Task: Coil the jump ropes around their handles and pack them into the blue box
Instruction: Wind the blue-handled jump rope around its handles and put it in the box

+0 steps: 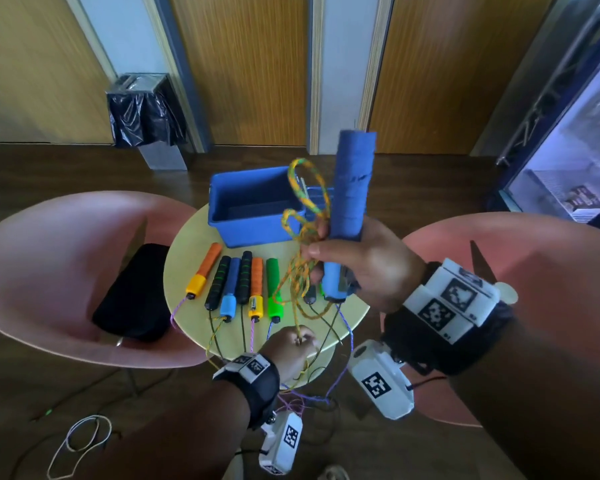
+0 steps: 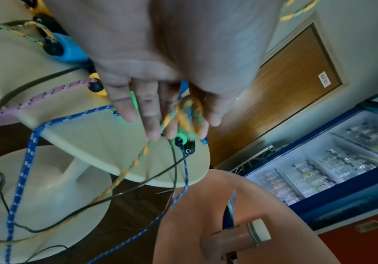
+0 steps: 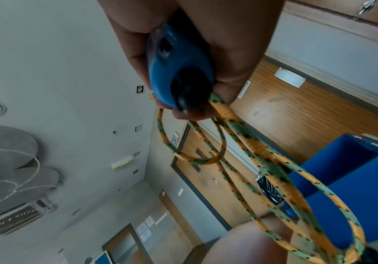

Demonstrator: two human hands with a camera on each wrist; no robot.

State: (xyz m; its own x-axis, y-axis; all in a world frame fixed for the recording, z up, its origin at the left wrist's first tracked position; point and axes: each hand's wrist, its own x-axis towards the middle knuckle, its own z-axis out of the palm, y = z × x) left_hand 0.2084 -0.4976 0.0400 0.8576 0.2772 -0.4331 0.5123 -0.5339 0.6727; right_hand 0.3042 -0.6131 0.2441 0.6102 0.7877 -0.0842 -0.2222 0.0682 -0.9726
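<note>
My right hand (image 1: 347,261) grips a blue jump rope handle (image 1: 350,199) upright above the table, its lower end (image 3: 179,75) showing in the right wrist view, with loops of yellow-green rope (image 1: 305,202) pinned against it by the thumb. The same rope (image 3: 260,160) hangs in loops below the handle. My left hand (image 1: 300,341) pinches that rope (image 2: 183,114) lower down near the table's front edge. The blue box (image 1: 253,206) stands open and empty at the back of the round table (image 1: 347,313). Several other handles (image 1: 236,282) lie in a row.
Ropes (image 2: 25,160) of the other handles trail over the table's front edge to the floor. Pink chairs stand at the left (image 1: 49,265) and right (image 1: 440,247); a black cushion (image 1: 132,292) lies on the left one. A lit fridge (image 1: 575,161) is at the far right, a bin (image 1: 142,112) behind.
</note>
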